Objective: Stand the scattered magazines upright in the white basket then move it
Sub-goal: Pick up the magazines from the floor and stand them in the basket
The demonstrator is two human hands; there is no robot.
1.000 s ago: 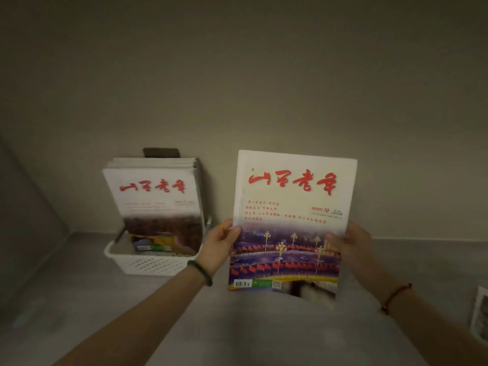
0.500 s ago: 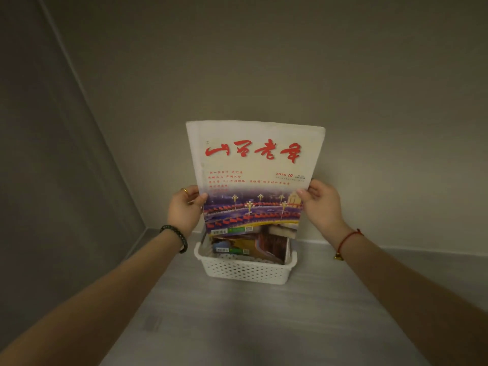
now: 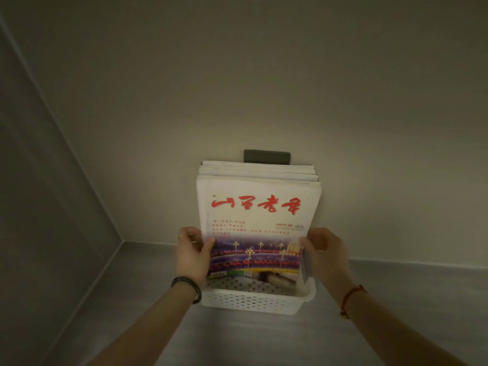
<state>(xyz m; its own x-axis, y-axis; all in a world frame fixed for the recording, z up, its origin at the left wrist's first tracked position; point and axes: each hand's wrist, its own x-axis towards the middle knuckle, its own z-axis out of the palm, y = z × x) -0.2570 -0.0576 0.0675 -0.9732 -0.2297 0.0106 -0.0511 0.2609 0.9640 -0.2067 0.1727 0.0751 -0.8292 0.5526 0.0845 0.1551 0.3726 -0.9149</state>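
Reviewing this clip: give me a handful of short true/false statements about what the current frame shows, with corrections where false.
1. Both hands hold the front magazine by its side edges. True: left hand on its left edge, right hand on its right.
2. The white basket holds no other magazines. False: a stack of magazines stands upright behind the front one.
3. The basket sits on the grey surface close to the back wall. True.
4. The front magazine's cover title is printed in blue. False: it is red.
5. The left wrist wears a red string. False: it wears a dark beaded bracelet; the red string is on the right wrist.
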